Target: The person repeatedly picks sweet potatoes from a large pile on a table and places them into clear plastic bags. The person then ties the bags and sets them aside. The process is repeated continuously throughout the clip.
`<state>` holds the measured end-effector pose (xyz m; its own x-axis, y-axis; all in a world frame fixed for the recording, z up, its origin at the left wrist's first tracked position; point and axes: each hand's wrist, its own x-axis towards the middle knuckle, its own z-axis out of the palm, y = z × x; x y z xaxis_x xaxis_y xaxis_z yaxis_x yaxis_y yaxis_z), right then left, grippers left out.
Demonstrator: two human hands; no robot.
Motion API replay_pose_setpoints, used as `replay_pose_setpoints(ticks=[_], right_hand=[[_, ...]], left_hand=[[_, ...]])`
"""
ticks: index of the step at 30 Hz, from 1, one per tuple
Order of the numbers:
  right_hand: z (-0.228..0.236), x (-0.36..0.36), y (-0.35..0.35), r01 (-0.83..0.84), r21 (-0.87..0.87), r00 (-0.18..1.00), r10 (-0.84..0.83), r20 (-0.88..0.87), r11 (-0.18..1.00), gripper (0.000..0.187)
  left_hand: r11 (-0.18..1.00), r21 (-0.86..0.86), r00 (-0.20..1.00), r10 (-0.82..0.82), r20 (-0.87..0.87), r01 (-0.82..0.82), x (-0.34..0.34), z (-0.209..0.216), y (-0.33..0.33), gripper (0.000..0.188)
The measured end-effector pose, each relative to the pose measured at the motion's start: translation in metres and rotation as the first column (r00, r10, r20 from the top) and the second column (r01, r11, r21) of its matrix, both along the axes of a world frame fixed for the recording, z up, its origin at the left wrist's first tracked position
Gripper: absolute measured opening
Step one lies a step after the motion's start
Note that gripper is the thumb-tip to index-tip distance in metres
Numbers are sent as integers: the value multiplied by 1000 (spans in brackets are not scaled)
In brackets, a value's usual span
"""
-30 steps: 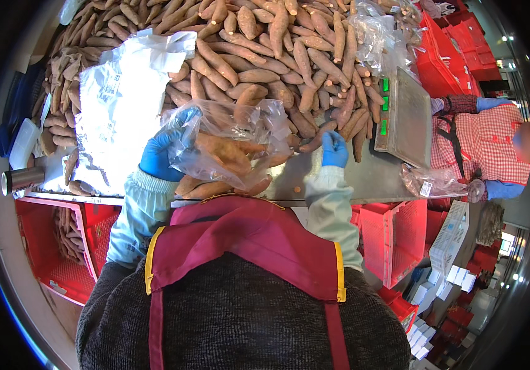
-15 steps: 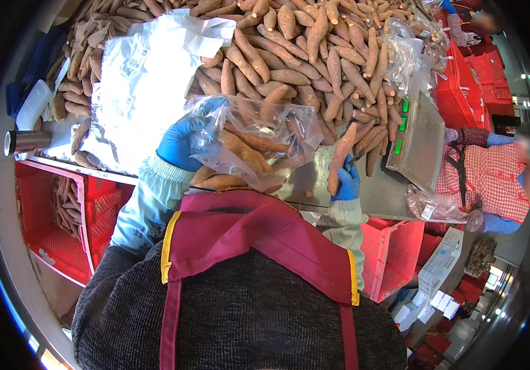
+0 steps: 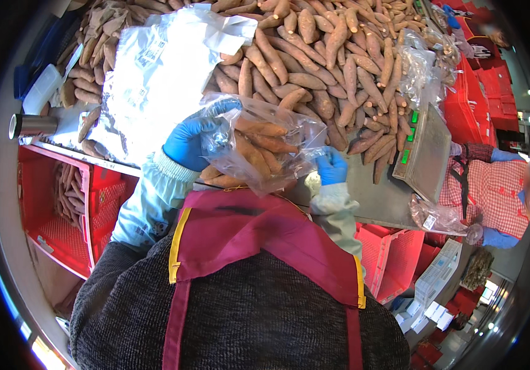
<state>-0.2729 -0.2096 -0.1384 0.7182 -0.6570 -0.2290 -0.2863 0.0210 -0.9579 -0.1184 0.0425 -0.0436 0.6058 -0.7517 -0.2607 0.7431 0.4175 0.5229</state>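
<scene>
A see-through plastic bag (image 3: 305, 126) with several sweet potatoes (image 3: 254, 154) inside lies in front of my chest. My left hand (image 3: 186, 140), in a blue glove, is closed on the bag's left side. At its right edge my right hand (image 3: 331, 166), gloved in blue too, has its fingers closed on the plastic. Beyond the bag rises a large heap of loose sweet potatoes (image 3: 314, 80). Left of the heap lies a stack of white printed plastic bags (image 3: 160, 80).
A weighing scale (image 3: 428, 148) with green displays stands on the right of the metal table (image 3: 363, 197). Red crates (image 3: 55, 216) sit below at left and right. A metal cup (image 3: 33, 126) stands at the left edge. Another person (image 3: 480, 191) in a checked garment is at the right.
My right hand has moved left and down from beside the heap to the bag's edge. The sweet potato it held is out of its fingers, and more sweet potatoes show in the bag.
</scene>
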Motion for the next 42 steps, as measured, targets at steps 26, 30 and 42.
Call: replay_pose_setpoints(ticks=[26, 30, 42], right_hand=[[-45, -93, -117, 445, -147, 895, -434, 102, 883, 13], [-74, -131, -187, 361, -638, 836, -539, -102, 680, 31], [-47, -122, -108, 371, 575, 922, -364, -133, 729, 19]], left_hand=[[995, -83, 965, 73, 252, -54, 1, 50, -13, 33], [996, -41, 986, 78, 149, -73, -2, 54, -17, 33], [986, -164, 974, 63, 219, -27, -8, 51, -11, 44]])
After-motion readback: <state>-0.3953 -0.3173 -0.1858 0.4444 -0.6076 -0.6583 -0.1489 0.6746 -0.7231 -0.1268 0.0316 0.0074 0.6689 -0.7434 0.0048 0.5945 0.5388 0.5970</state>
